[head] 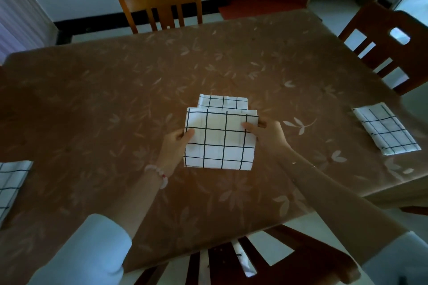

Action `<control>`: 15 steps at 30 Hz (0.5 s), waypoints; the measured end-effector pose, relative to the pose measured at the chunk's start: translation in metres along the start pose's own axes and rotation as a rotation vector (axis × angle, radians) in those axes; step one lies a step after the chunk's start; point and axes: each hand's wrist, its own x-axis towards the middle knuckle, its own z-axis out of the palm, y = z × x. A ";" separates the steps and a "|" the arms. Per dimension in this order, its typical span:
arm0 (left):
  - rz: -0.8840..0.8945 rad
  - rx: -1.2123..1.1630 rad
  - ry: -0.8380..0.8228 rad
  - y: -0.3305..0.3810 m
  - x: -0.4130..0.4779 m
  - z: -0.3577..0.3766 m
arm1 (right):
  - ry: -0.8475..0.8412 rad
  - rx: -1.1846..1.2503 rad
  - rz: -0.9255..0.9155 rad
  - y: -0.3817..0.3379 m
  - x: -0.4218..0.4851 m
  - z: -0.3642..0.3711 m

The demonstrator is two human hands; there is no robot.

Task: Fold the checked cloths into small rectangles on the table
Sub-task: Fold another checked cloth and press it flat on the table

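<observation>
While the left hand [177, 143] and right hand [266, 133] pinched the near cloth [220, 143], the far cloth [222, 102] and right cloth [385, 132] lay folded, the left cloth [11, 183] seemingly pending.

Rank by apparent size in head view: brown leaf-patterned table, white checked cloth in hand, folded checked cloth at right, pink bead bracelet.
brown table
held checked cloth, nearer, so unsure
right folded cloth
bead bracelet
</observation>
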 end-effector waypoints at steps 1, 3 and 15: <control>-0.017 -0.007 0.015 0.002 0.005 0.002 | 0.011 -0.019 0.014 0.001 0.008 0.001; -0.030 0.004 0.035 0.002 0.017 0.006 | 0.020 -0.022 0.037 0.002 0.022 0.003; -0.099 0.100 0.107 0.004 0.087 0.019 | 0.043 -0.010 0.142 0.017 0.102 0.007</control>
